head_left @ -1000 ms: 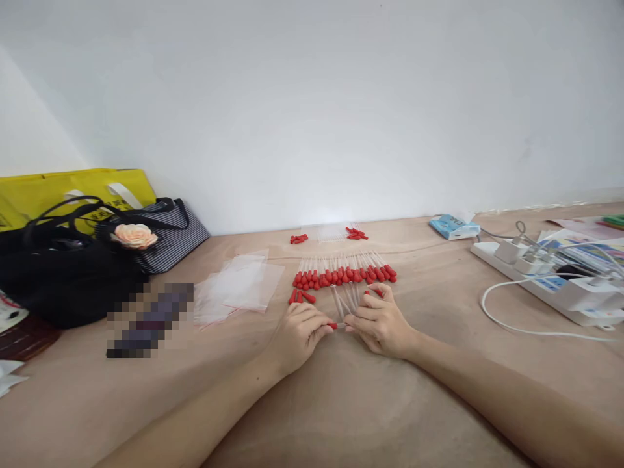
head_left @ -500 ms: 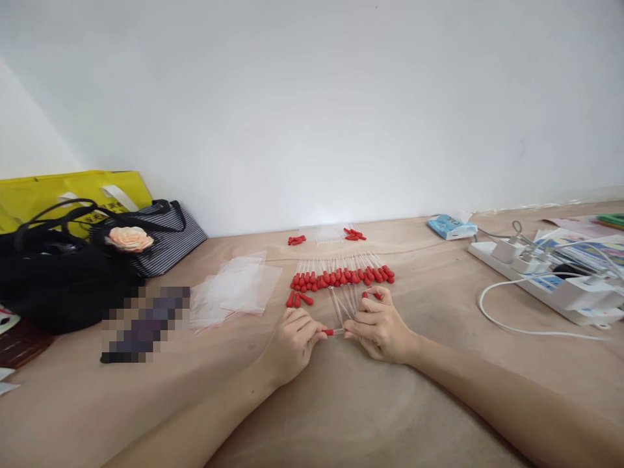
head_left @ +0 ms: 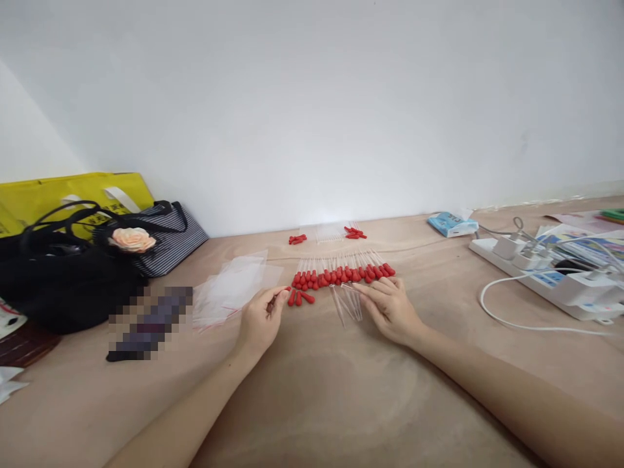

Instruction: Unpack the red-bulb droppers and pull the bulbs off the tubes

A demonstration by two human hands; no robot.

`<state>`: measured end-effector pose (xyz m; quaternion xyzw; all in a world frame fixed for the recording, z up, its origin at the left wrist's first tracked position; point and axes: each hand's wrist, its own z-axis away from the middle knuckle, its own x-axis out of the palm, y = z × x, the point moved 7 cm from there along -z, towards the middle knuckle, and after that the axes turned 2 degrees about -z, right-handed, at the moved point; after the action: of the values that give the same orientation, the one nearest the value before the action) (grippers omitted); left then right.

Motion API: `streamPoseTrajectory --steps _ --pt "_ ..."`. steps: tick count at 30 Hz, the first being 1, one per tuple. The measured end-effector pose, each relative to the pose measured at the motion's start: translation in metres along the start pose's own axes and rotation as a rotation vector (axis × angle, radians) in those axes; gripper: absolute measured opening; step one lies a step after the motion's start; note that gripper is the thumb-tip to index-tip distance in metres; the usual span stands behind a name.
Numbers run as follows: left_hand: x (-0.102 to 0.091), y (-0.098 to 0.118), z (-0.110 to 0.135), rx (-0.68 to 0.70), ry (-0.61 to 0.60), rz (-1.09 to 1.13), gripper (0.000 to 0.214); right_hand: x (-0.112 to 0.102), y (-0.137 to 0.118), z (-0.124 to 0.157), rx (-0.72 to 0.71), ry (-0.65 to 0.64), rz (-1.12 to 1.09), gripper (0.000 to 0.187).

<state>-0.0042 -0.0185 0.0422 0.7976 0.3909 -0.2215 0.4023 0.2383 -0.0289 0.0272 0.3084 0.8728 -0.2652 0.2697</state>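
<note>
My left hand (head_left: 262, 317) is closed in a pinch, with a red rubber bulb (head_left: 287, 288) showing at its fingertips. Just to its right lie a few loose red bulbs (head_left: 299, 298). My right hand (head_left: 390, 309) reaches to the loose clear glass tubes (head_left: 341, 307), its fingertips closed at the upper end of one. Behind both hands runs a row of droppers (head_left: 336, 278), red bulbs toward me and thin clear stems pointing at the wall. The palm side of my right hand is hidden.
Clear plastic bags (head_left: 238, 286) lie left of the droppers. Farther back are two small piles of red bulbs (head_left: 355, 233) and more clear tubes (head_left: 334, 233). A power strip (head_left: 536, 276) with cables stands right, a blue packet (head_left: 452, 224) behind it. Bags (head_left: 68, 279) sit left.
My hands have parted from the dropper they held between them. The left moved left and forward to the loose bulbs; the right moved slightly forward and right to the tube ends.
</note>
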Motion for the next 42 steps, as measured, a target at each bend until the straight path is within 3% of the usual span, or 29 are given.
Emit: streamPoseTrajectory --steps 5,11,13,16,20,24,28,34,42 --pt "0.010 -0.023 -0.010 -0.229 -0.052 0.007 0.024 0.011 0.000 -0.005 0.060 -0.019 0.039 0.024" --pt "0.022 -0.030 -0.012 -0.207 -0.151 -0.022 0.026 0.021 -0.004 -0.010 -0.054 -0.003 0.164 0.020" --pt "0.018 -0.021 -0.011 -0.106 -0.105 -0.077 0.025 0.025 -0.006 -0.012 -0.077 -0.020 0.212 0.019" --pt "0.017 0.010 -0.002 0.161 -0.086 -0.105 0.021 0.029 -0.009 -0.015 -0.072 -0.074 0.266 0.019" --pt "0.038 0.051 0.018 0.393 -0.254 -0.023 0.029 0.033 -0.015 -0.017 -0.051 -0.150 0.285 0.020" --pt "0.061 0.067 0.024 0.384 -0.337 -0.002 0.046 0.035 -0.020 -0.015 -0.048 -0.196 0.295 0.025" --pt "0.075 0.067 0.020 0.314 -0.374 -0.001 0.044 0.038 -0.019 -0.014 -0.041 -0.204 0.278 0.027" --pt "0.076 0.068 0.021 0.303 -0.409 -0.053 0.051 0.032 0.006 -0.024 0.083 -0.121 0.269 0.021" --pt "0.079 0.068 0.018 0.327 -0.463 -0.057 0.042 0.040 0.023 -0.048 0.161 -0.207 0.392 0.019"
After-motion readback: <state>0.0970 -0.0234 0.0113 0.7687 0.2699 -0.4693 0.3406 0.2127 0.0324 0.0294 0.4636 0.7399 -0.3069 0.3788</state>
